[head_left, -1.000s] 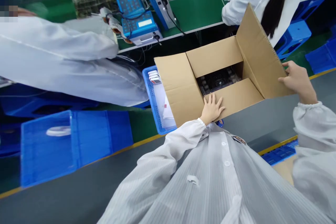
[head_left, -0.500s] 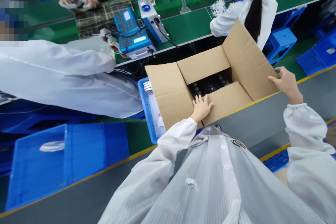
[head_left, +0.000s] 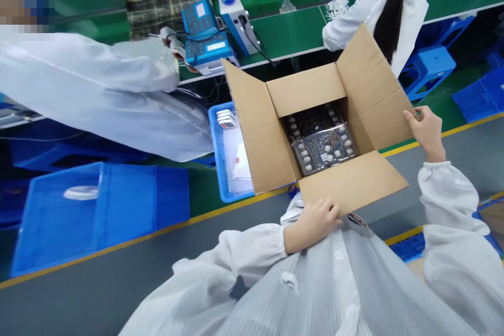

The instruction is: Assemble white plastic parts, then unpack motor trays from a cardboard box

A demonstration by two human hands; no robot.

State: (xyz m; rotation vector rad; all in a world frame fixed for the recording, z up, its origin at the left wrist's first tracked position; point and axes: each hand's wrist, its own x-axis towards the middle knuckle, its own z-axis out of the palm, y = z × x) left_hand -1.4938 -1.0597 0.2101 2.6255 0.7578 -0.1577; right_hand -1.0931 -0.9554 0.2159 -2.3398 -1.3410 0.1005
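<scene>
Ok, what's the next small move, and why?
Probably ease the tan cardboard near flap down with the left hand, which is at its edge, to keep the shiny transparent pack of white parts uncovered; the right hand holds the tan cardboard right flap.

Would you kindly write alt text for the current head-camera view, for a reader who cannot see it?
An open cardboard box holds electronic assemblies; the wearer's right hand grips its right flap and the left hand is at its near flap. A blue basket sits to the left, with people in white nearby.
</scene>
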